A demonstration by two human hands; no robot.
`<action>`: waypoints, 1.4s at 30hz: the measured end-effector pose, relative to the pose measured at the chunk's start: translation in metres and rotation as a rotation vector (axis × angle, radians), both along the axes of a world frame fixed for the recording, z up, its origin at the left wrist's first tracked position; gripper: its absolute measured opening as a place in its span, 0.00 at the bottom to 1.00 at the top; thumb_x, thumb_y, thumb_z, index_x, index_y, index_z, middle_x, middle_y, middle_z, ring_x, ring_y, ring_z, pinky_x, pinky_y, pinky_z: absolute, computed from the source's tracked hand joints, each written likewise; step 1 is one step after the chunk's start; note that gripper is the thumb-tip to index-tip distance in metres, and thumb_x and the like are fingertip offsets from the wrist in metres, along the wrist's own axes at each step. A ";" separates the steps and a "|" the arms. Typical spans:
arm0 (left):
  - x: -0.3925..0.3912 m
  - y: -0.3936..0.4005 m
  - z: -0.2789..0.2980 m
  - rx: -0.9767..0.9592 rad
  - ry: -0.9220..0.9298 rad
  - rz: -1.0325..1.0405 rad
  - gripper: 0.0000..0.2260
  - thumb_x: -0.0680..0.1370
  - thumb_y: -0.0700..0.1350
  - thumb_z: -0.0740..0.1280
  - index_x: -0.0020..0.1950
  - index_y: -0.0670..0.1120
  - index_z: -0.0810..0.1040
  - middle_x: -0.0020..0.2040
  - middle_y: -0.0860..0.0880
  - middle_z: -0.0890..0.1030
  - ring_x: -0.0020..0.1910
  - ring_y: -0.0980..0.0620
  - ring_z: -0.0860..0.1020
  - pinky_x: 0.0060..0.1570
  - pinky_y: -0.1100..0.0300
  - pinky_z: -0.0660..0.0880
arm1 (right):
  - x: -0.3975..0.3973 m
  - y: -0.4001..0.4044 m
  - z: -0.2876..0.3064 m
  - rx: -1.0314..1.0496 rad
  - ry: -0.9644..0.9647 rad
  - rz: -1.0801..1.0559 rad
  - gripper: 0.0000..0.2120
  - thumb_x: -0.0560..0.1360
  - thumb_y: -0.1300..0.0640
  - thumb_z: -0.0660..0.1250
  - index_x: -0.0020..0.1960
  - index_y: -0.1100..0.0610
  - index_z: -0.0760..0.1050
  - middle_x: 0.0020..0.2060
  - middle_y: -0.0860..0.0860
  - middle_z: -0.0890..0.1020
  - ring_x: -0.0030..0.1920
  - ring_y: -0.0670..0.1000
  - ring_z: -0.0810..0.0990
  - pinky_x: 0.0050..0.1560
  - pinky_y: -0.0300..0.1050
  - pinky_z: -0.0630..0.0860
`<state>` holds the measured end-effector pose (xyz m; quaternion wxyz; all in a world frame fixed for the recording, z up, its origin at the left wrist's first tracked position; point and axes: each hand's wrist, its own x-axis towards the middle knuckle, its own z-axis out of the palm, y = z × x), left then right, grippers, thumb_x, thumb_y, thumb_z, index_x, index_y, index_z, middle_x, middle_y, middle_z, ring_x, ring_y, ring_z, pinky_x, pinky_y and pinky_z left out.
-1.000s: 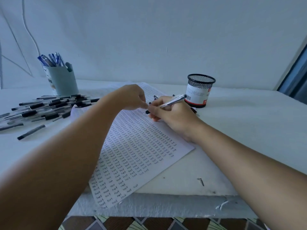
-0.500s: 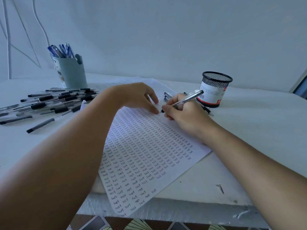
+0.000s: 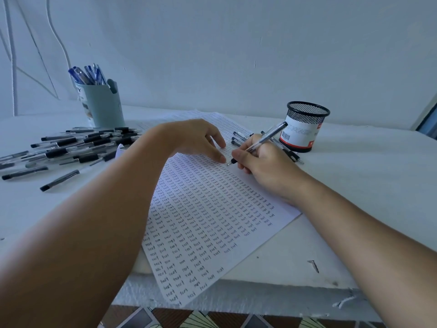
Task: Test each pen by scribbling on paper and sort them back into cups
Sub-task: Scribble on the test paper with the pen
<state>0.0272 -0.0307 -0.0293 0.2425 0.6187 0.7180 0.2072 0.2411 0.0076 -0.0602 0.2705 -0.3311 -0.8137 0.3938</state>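
Note:
My right hand grips a clear pen in a writing hold, its tip touching the paper, a white sheet covered with rows of the word "test". My left hand rests on the sheet with fingers straight, fingertips beside the pen tip. A pile of several black pens lies on the table to the left. A light green cup at the back left holds several blue pens. A black mesh cup stands at the back right.
A few more pens lie on the paper behind my right hand, near the mesh cup. The sheet hangs over the white table's front edge. Cables run down the wall at far left.
My left hand let go near the pen tip, opened and laid its fingers flat on the paper. My right hand lowered the pen tip onto the sheet.

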 end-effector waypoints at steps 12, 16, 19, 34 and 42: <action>0.001 -0.001 0.001 0.001 -0.022 0.001 0.18 0.68 0.55 0.81 0.55 0.57 0.83 0.46 0.56 0.82 0.46 0.55 0.78 0.49 0.55 0.70 | 0.000 0.002 -0.001 0.032 -0.007 0.000 0.08 0.82 0.46 0.67 0.50 0.50 0.77 0.37 0.43 0.84 0.40 0.43 0.79 0.50 0.47 0.76; 0.000 0.000 0.001 -0.005 -0.023 -0.002 0.18 0.68 0.55 0.81 0.55 0.58 0.83 0.46 0.55 0.82 0.47 0.54 0.78 0.51 0.54 0.71 | 0.001 0.002 -0.001 0.045 -0.017 0.002 0.08 0.83 0.47 0.67 0.49 0.50 0.76 0.37 0.44 0.83 0.40 0.44 0.80 0.51 0.48 0.76; 0.000 -0.001 0.000 -0.002 -0.033 -0.004 0.17 0.68 0.54 0.81 0.55 0.57 0.83 0.46 0.54 0.82 0.47 0.54 0.78 0.51 0.54 0.70 | 0.001 0.002 -0.001 0.038 -0.003 -0.003 0.08 0.83 0.47 0.67 0.48 0.49 0.75 0.36 0.44 0.83 0.40 0.44 0.80 0.50 0.48 0.76; 0.000 0.000 -0.001 -0.004 -0.052 0.000 0.17 0.68 0.54 0.82 0.55 0.57 0.84 0.47 0.54 0.82 0.49 0.53 0.78 0.56 0.52 0.73 | 0.001 -0.001 0.003 0.072 -0.030 -0.005 0.09 0.84 0.47 0.65 0.47 0.50 0.75 0.38 0.45 0.83 0.40 0.45 0.79 0.45 0.45 0.71; 0.000 -0.001 -0.001 -0.006 -0.054 -0.003 0.18 0.68 0.54 0.82 0.55 0.57 0.84 0.47 0.53 0.82 0.48 0.53 0.78 0.55 0.53 0.72 | 0.001 0.002 0.001 0.072 -0.027 -0.010 0.09 0.83 0.47 0.66 0.47 0.50 0.75 0.35 0.44 0.82 0.37 0.44 0.77 0.44 0.45 0.71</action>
